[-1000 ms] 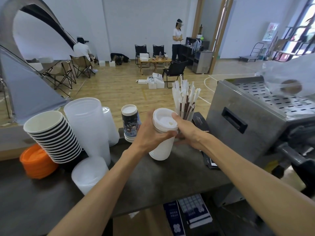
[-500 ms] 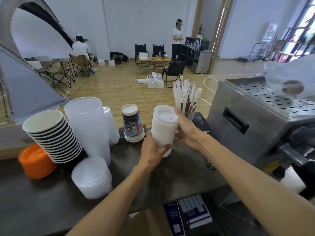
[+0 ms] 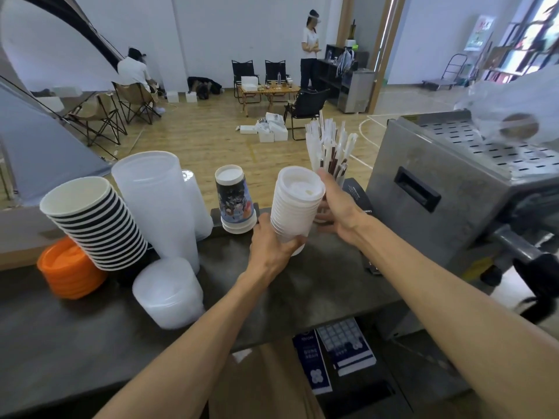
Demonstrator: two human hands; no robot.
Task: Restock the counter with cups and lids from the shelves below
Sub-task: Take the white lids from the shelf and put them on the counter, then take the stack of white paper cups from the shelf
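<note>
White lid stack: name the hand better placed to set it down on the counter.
Left. The left hand grips the white lid stack at its base, just above the counter; the right hand only steadies its side.

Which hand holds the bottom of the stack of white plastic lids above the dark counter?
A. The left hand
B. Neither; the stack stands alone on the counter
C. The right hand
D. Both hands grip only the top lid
A: the left hand curls round the lower end of the stack of white plastic lids, while the right hand rests against its upper side.
</note>
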